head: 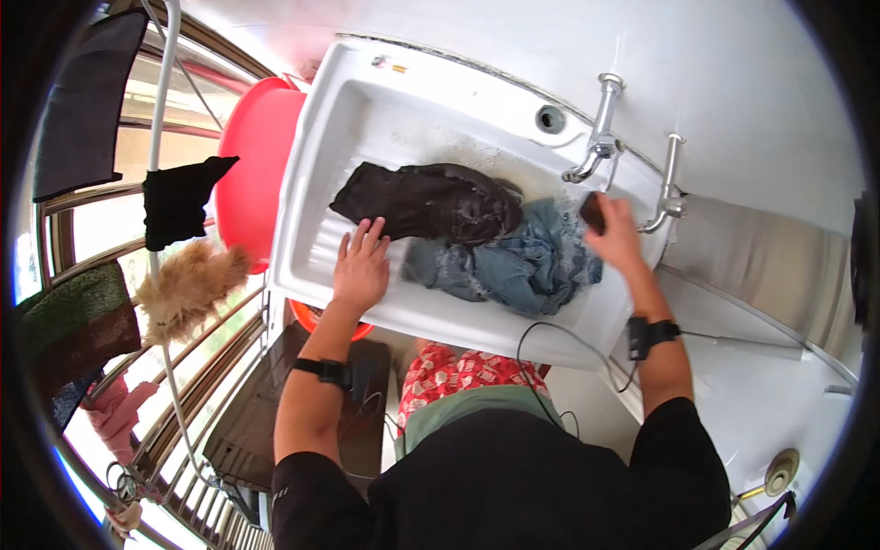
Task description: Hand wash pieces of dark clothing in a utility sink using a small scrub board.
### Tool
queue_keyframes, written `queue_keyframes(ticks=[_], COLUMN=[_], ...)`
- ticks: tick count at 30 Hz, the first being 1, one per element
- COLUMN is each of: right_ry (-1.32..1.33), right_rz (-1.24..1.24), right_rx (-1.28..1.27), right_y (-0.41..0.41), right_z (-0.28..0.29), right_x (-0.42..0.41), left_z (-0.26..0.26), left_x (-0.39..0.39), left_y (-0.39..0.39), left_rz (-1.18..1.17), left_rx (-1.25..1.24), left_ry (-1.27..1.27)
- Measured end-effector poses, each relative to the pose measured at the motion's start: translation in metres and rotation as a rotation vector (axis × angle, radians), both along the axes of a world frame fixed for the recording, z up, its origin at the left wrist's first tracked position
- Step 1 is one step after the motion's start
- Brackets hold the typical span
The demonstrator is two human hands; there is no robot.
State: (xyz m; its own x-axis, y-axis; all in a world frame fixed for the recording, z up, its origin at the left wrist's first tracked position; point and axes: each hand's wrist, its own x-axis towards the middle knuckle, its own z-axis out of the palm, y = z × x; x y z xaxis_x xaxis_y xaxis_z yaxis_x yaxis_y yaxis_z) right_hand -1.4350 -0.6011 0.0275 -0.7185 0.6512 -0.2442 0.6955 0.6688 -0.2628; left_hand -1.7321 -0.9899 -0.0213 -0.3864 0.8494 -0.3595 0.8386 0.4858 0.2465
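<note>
In the white laundry sink [412,302], a wet black garment [405,199] lies across the ribbed washboard, with suds on its right part. My left hand [361,268] is spread flat, its fingertips on the garment's near edge. Below and to the right, a blue denim garment [522,265] sits crumpled in foamy water [440,144]. My right hand [615,230] grips a small dark block [592,213] beneath the tap; whether it is a brush or a bar of soap I cannot tell.
Two chrome taps [599,148] [665,206] project from the right wall. A red plastic basin [254,165] stands left of the sink. Cloths, including a black one [180,206], and a fluffy tan duster [192,289] hang at left. A cable [570,328] runs near my right arm.
</note>
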Motion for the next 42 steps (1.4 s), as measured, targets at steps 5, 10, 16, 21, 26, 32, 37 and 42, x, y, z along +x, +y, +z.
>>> queue_keyframes(ticks=[5,10,16,21,26,32,37,42], right_ry=[0.081,-0.024,-0.075,0.337,0.238,0.203,0.18,0.155], right_rz=[0.09,0.114,-0.062,0.254,0.418,0.463,0.452,0.267], right_rx=[-0.041,0.026,0.0,-0.131,0.002,-0.117,-0.012,-0.012], right_y=[-0.047,-0.044,-0.061,-0.172,-0.177,-0.201,-0.171,-0.139], right_z=[-0.055,-0.105,-0.117,-0.058,-0.085,-0.071,-0.08,-0.098], right_x=[-0.078,-0.117,-0.134,-0.196,-0.259,-0.264,-0.28,-0.293], left_z=[0.014,0.016,0.017,0.017,0.013,0.011,0.017,0.01], left_x=[0.005,0.011,0.01,0.007,0.008,0.008,0.009,0.009], left_y=[-0.008,-0.011,-0.008,-0.013,-0.005,-0.02,-0.008,-0.01], left_rz=[0.063,0.049,0.029,0.036,0.036,0.074,0.062,0.082], left_rx=[-0.065,0.017,-0.004,-0.044,-0.006,-0.036,-0.044,0.013], left_ry=[-0.105,-0.036,0.008,-0.044,-0.056,-0.078,-0.099,-0.099])
